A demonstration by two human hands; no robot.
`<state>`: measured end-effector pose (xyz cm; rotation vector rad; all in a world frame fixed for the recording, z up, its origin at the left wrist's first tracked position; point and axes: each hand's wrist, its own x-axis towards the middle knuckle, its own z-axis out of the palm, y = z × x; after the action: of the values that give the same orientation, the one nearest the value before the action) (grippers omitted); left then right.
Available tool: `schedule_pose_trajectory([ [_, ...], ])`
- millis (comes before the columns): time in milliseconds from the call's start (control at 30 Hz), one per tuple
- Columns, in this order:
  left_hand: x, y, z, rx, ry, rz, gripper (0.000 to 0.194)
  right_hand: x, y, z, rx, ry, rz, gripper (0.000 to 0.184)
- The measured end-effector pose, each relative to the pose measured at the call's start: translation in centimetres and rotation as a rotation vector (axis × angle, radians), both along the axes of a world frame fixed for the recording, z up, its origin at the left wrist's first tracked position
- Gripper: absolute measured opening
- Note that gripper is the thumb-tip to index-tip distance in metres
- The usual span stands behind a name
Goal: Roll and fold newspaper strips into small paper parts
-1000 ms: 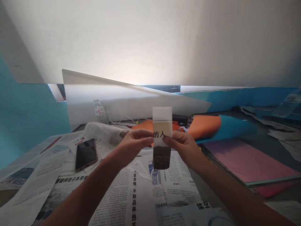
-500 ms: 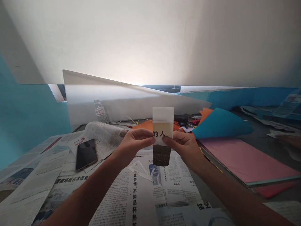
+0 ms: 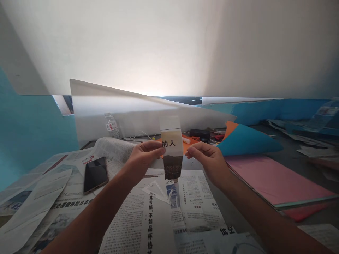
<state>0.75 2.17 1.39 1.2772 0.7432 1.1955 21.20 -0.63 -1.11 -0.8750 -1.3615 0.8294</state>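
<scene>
My left hand (image 3: pixel 147 154) pinches the left edge of a narrow strip of newspaper (image 3: pixel 171 151), which is held upright above the table. The strip has a pale top, two large printed characters in the middle and a dark picture at its lower end. To the right of it, clear of the paper, is my right hand (image 3: pixel 208 158), thumb and fingertips drawn together with nothing visible between them. Below the strip, a clear set square (image 3: pixel 156 192) lies on spread newspaper (image 3: pixel 132 225).
A phone (image 3: pixel 95 174) rests on the newspapers at left, with a water bottle (image 3: pixel 112 126) behind it. Pink paper (image 3: pixel 275 180) and a curled blue sheet (image 3: pixel 249 139) lie at right. A white board (image 3: pixel 119 106) leans at the back; another bottle (image 3: pixel 323 114) stands far right.
My right hand has let go of the strip and sits apart from its right edge. The strip, in my left hand, has moved a little left and tilted slightly.
</scene>
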Motion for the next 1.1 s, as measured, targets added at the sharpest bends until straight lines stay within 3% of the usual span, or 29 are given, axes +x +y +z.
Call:
schedule_pose_trajectory([
  [133,0.2,-0.2,-0.3,-0.004,-0.028,-0.076,0.018,-0.7,-0.3,-0.3,-0.055,-0.026,0.280,0.029],
  [200,0.3,-0.3,-0.5,-0.004,-0.021,-0.094,0.019,-1.0,-0.4,-0.4,-0.059,-0.045,0.324,0.027],
  [400,0.3,0.0,-0.7,0.033,0.002,-0.105,0.017,-1.3,-0.5,-0.5,-0.078,0.021,0.219,0.019],
  [667,0.3,0.2,-1.2,0.015,0.030,-0.212,0.020,-1.1,-0.4,-0.7,-0.094,0.056,0.263,0.021],
  [1000,0.1,0.3,-1.5,0.042,0.078,-0.270,0.019,-1.2,-0.5,-0.4,-0.079,0.069,0.239,0.020],
  [1100,0.2,0.2,-1.5,0.038,0.079,-0.236,0.017,-1.3,-0.5,-0.4,-0.067,0.062,0.219,0.022],
])
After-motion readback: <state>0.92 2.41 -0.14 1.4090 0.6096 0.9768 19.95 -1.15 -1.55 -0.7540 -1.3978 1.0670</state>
